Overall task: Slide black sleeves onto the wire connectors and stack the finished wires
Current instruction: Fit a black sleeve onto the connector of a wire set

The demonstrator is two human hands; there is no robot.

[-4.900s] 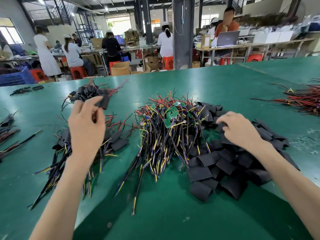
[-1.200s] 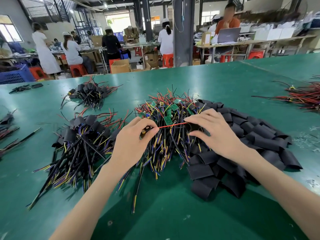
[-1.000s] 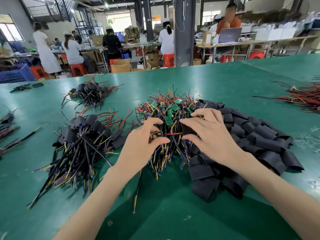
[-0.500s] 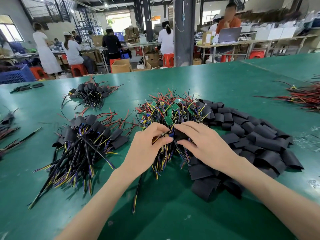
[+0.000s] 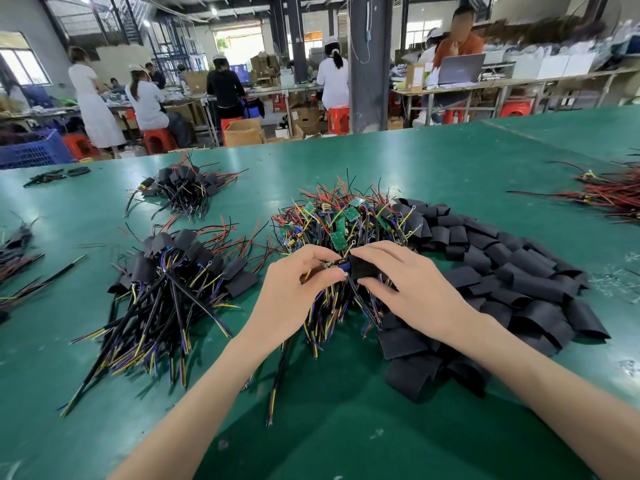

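Observation:
My left hand (image 5: 296, 289) pinches a small wire connector (image 5: 332, 267) between thumb and fingertips over the middle pile of unsleeved wires with green boards (image 5: 332, 223). My right hand (image 5: 408, 289) pinches a black sleeve (image 5: 363, 266) whose open end meets the connector's tip. A heap of loose black sleeves (image 5: 502, 271) lies to the right. The stack of finished sleeved wires (image 5: 173, 271) lies to the left.
A second bundle of sleeved wires (image 5: 183, 188) lies at the back left on the green table (image 5: 346, 427). Red wires (image 5: 613, 192) lie at the right edge, dark wire bundles (image 5: 14, 251) at the left edge. People work at benches behind the table.
Earlier my left hand put a sleeved wire on the left stack while the right reached into the sleeves. Both hands then came together, and the sleeve now meets the connector.

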